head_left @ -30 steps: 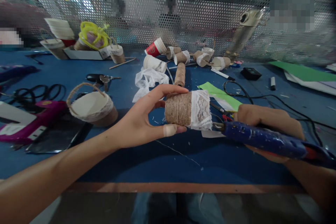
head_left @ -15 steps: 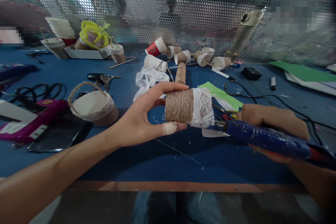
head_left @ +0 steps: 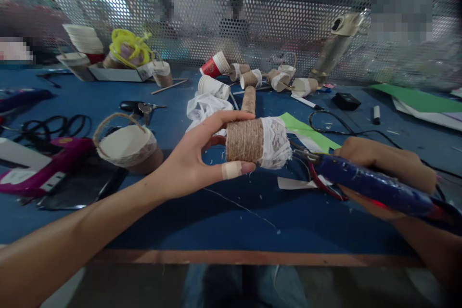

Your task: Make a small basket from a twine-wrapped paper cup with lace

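Observation:
My left hand (head_left: 197,154) grips a twine-wrapped cup (head_left: 245,141) on its side, thumb below and fingers above. White lace trim (head_left: 276,143) rings the cup's right end and its edge looks frayed. A bandage wraps my left thumb. My right hand (head_left: 388,163) is closed around a blue glue gun (head_left: 375,185), whose metal nozzle points left at the lace rim. Whether the nozzle touches the lace I cannot tell. Behind the gun, red-handled scissors (head_left: 321,183) lie partly hidden by it. Beyond the cup are a twine roll (head_left: 249,99) and bunched white lace (head_left: 205,108).
A finished-looking twine basket with a handle (head_left: 126,147) stands left, near a magenta device (head_left: 46,166) and keys (head_left: 146,108). Small baskets and paper cups (head_left: 215,64) line the back by a perforated metal screen (head_left: 202,14). A black cable (head_left: 375,132) runs along the right.
The glue gun has shifted slightly right, its nozzle now a little higher at the lace rim. The cup has moved slightly up and left. More of the red scissors shows.

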Motion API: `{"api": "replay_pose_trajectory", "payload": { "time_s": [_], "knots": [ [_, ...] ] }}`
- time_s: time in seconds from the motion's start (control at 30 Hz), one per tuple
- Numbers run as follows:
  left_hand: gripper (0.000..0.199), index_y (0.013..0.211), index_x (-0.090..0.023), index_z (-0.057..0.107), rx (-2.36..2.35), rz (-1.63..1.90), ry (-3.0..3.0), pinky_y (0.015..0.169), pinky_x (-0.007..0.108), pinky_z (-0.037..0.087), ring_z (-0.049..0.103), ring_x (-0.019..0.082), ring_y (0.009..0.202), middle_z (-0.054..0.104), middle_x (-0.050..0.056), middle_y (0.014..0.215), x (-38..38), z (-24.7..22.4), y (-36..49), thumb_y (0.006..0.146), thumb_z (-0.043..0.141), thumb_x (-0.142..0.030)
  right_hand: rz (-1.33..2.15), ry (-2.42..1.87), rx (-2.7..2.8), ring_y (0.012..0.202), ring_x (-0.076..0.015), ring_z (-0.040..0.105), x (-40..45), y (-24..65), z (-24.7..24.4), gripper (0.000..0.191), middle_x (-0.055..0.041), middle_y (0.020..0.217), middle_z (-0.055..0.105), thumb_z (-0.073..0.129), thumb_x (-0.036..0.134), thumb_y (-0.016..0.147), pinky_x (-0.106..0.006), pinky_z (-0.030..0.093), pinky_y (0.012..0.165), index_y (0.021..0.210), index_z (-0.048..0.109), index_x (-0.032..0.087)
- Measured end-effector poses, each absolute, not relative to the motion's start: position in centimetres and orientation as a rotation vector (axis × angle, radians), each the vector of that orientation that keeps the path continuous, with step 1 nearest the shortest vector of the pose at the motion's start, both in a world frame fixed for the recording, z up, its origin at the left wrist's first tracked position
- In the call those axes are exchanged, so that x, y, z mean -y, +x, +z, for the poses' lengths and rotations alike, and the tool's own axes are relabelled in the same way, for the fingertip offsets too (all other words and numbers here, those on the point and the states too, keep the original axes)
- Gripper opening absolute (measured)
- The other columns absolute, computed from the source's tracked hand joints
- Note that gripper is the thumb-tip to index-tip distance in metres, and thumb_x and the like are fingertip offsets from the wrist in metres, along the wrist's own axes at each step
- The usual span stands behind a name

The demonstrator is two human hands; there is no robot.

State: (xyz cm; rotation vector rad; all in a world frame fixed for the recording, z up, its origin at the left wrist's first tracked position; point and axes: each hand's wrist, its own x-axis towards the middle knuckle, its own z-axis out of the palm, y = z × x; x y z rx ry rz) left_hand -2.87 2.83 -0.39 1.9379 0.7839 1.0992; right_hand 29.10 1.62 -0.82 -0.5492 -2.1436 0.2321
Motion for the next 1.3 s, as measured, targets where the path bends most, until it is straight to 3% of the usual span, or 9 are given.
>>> {"api": "replay_pose_trajectory", "payload": {
  "time_s": [0.13,0.6,1.3],
  "knots": [
    [0.061,0.138,-0.026,0.06,-0.803,1.063,1.959,0.096,0.029,0.057,0.064,0.026,0.121,0.063,0.006,0.14,-2.76,-0.42,-2.95,0.082,0.086,-0.028,0.25,-0.497,2.19,0.065,-0.0128,0.06,-1.63,29.1,-0.91,0.016,-0.0014,0.069,0.059,0.06,0.002,0.079,-0.029,0.049,0.056,0.078,0.058,0.018],
    [0.06,0.135,-0.026,0.061,-0.783,1.063,1.938,0.099,0.034,0.056,0.064,0.029,0.123,0.063,0.007,0.14,-2.88,-0.44,-2.83,0.081,0.087,-0.032,0.226,-0.506,2.203,0.064,-0.0113,0.059,-1.81,29.02,-1.09,0.017,-0.0012,0.07,0.059,0.064,0.003,0.077,-0.027,0.048,0.056,0.079,0.058,0.018],
    [0.059,0.134,-0.028,0.062,-0.729,1.061,1.879,0.099,0.027,0.055,0.064,0.023,0.122,0.064,0.003,0.138,-2.93,-0.48,-2.85,0.08,0.088,-0.025,0.248,-0.528,2.158,0.06,-0.0134,0.061,-1.74,28.86,-1.16,0.015,0.0004,0.067,0.06,0.067,0.006,0.076,-0.029,0.049,0.051,0.08,0.062,0.02]
  ]
}}
